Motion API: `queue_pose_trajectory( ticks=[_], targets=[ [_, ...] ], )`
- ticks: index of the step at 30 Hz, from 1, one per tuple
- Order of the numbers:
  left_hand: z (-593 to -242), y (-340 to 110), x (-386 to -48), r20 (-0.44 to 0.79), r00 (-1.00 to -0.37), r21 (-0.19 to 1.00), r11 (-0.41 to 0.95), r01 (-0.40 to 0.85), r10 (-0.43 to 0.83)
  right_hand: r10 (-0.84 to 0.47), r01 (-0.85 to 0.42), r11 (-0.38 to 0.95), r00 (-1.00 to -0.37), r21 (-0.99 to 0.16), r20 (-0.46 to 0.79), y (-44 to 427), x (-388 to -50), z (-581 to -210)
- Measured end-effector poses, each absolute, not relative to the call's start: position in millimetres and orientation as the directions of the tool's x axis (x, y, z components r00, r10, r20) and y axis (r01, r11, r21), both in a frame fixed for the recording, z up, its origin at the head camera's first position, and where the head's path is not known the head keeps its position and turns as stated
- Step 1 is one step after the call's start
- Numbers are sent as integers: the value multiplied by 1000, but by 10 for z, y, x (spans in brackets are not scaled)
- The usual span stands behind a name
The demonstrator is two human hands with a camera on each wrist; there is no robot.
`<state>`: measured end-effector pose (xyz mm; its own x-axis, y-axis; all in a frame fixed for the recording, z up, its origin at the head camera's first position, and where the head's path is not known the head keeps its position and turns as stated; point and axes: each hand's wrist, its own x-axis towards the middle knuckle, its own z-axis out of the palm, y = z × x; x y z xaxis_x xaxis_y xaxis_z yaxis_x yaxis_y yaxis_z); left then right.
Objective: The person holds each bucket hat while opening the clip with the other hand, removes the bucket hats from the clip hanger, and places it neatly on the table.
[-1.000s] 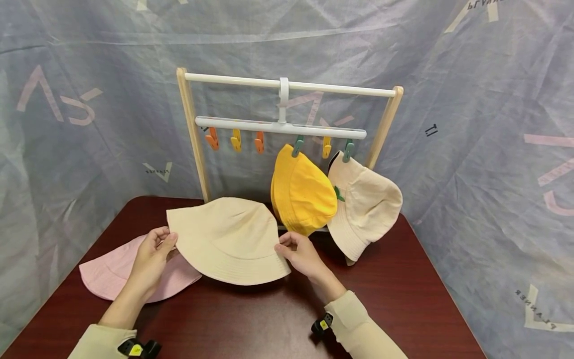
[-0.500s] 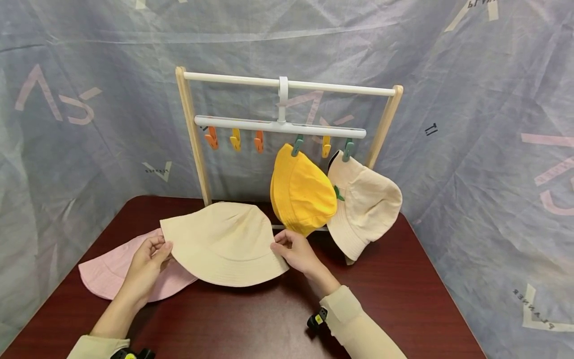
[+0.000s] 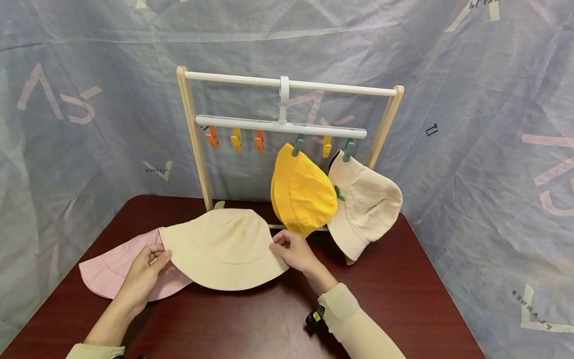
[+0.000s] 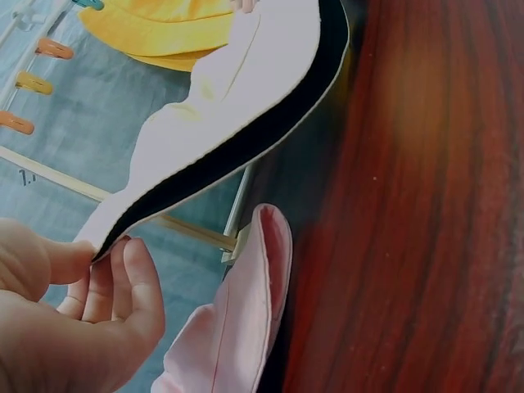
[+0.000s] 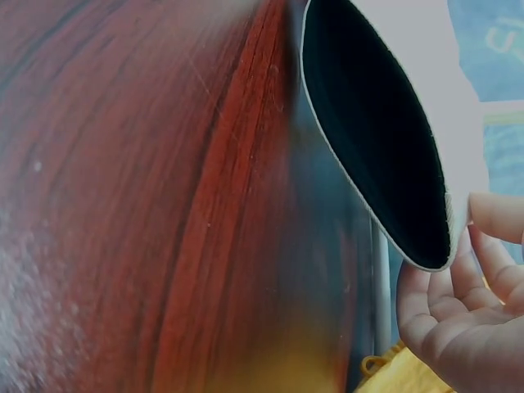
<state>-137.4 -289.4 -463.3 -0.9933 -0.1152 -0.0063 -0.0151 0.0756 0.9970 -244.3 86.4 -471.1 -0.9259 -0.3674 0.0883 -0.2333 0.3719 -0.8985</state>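
Observation:
Both hands hold a cream bucket hat by its brim, one at each end, in front of the rack. My left hand pinches the left end between thumb and fingers, over a pink hat lying on the table. The right end is pinched by my right hand, just below a hanging yellow hat. In the left wrist view the brim of the cream hat shows a dark lining, and the right wrist view looks into its dark opening.
A rack with a white top bar carries a white hanger with several coloured clips. Green clips hold the yellow hat and a second cream hat with a green leaf. The dark red table extends beneath, with a grey cloth behind.
The cream hat and both hands have moved down and slightly left, the left end more than the right. The hanging hats and pink hat have stayed in place.

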Motion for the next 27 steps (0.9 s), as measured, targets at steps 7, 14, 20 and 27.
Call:
queue_pose_trajectory(
  ticks=[7, 14, 20, 27],
  targets=[
    [-4665, -2921, -1341, -67, -994, 995, 62, -73, -91, -369, -240, 389, -925, -890, 88, 854, -2469, -4722],
    [-4686, -2926, -1321, -123, -990, 986, 103, -129, -62, -370, -229, 408, -926, -884, 69, 860, -2500, -4734],
    [-4687, -2931, -1320, -143, -989, 985, 91, -147, -48, -380, -242, 401, -922, -883, 80, 861, -2528, -4759],
    [-4719, -2939, -1338, -155, -987, 981, 113, -160, -48, -380, -245, 408, -922, -879, 81, 834, -2556, -4789]
  ],
)
